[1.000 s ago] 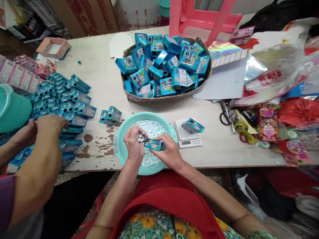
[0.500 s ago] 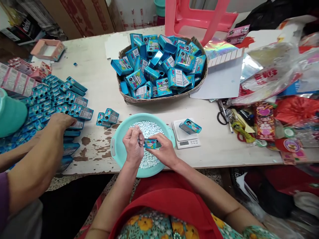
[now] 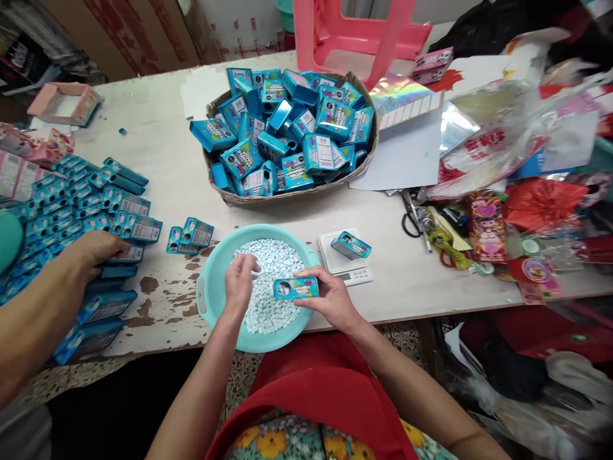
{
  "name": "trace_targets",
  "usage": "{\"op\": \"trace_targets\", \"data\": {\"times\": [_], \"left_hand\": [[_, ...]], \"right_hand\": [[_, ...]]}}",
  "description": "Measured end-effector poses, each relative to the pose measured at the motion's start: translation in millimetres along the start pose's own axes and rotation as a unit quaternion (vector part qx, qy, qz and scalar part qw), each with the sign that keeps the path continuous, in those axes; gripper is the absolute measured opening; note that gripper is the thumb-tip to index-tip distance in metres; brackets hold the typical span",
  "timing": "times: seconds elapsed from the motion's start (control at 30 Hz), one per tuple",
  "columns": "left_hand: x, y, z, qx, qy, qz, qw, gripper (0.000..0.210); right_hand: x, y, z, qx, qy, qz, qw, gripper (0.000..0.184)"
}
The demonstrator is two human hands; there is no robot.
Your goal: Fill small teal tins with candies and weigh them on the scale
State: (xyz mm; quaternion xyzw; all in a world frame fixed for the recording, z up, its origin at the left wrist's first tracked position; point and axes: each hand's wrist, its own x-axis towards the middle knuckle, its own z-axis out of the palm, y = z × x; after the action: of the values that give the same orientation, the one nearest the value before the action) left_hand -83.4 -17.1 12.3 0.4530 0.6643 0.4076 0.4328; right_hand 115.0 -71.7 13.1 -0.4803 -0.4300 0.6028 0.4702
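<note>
Teal basin (image 3: 214, 284): on the worktop (image 3: 163, 147), holds white pellets (image 3: 272, 316); sits under both hands, likely so spills drop back in.
Blue tin (image 3: 301, 289): over basin's 3 o'clock side, open hole facing up at its 9 o'clock end, pellets showing inside.
Right hand (image 3: 332, 297): grasping tin by its 3 o'clock end, which leaves the hole clear.
Left hand (image 3: 238, 281): above pellets, 9 o'clock of tin, fingers half-curled; can't tell if pellets are in it.
Scale (image 3: 363, 275): 2 o'clock of basin, bears a second tin (image 3: 353, 245); presumably near for easy reach.
Basket (image 3: 287, 196): 12 o'clock, heaped tins, loosely dumped.
Rows of tins (image 3: 62, 214): 9–10 o'clock, packed side by side; co-worker's hand (image 3: 98, 249) there.
</note>
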Motion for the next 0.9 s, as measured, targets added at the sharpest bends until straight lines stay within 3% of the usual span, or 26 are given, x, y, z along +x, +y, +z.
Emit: {"op": "trace_targets", "data": {"times": [0.1,0.2,0.23,0.3,0.37,0.43,0.47,0.53,0.6,0.63,0.7,0.77,0.83,0.9], "left_hand": [[6.5,-19.8,18.3,0.251,-0.091,0.095,0.959,0.022],[7.3,-4.1,74.4,0.27,-0.122,0.233,0.926,0.033],[8.1,5.9,98.2,0.268,-0.161,0.287,0.905,0.039],[13.4,24.7,143.9,0.303,-0.278,0.372,0.832,0.048],[23.0,36.4,175.5,0.349,-0.373,0.396,0.763,0.041],[32.8,42.4,181.9,0.375,-0.396,0.384,0.745,0.028],[36.3,45.1,174.3,0.374,-0.376,0.375,0.76,0.026],[40.0,52.9,139.8,0.343,-0.276,0.358,0.823,0.029],[41.8,63.5,87.8,0.304,-0.135,0.347,0.877,0.036],[43.2,68.5,59.2,0.3,-0.053,0.339,0.89,0.036],[49.8,73.9,5.2,0.345,0.108,0.287,0.887,0.041],[63.1,68.8,-36.9,0.41,0.221,0.218,0.858,0.044],[82.9,52.5,-62.9,0.462,0.264,0.14,0.835,0.047],[106.1,29.6,-74.4,0.496,0.241,0.071,0.831,0.047]], "right_hand": [[-27.6,0.5,-37.8,0.015,0.006,0.045,0.999,0.044],[-56.0,6.0,-76.9,-0.025,0.092,0.056,0.994,0.042],[-63.7,7.9,-89.0,-0.035,0.124,0.054,0.99,0.041],[-73.7,10.9,-110.4,-0.049,0.178,0.052,0.981,0.04],[-73.8,13.5,-126.3,-0.056,0.214,0.053,0.974,0.041],[-62.4,17.9,-134.7,-0.059,0.248,0.046,0.966,0.042],[-52.5,21.5,-136.1,-0.059,0.263,0.038,0.962,0.043],[-26.8,31.9,-134.3,-0.06,0.286,0.011,0.956,0.045],[1.3,45.1,-129.4,-0.069,0.297,-0.029,0.952,0.045],[13.6,51.4,-126.8,-0.074,0.294,-0.046,0.952,0.045],[31.0,59.5,-123.1,-0.093,0.273,-0.063,0.956,0.044],[38.9,56.8,-121.8,-0.143,0.248,-0.074,0.955,0.043],[45.0,40.5,-122.0,-0.22,0.246,-0.107,0.938,0.045],[60.9,13.2,-121.5,-0.291,0.264,-0.177,0.902,0.047]]}}
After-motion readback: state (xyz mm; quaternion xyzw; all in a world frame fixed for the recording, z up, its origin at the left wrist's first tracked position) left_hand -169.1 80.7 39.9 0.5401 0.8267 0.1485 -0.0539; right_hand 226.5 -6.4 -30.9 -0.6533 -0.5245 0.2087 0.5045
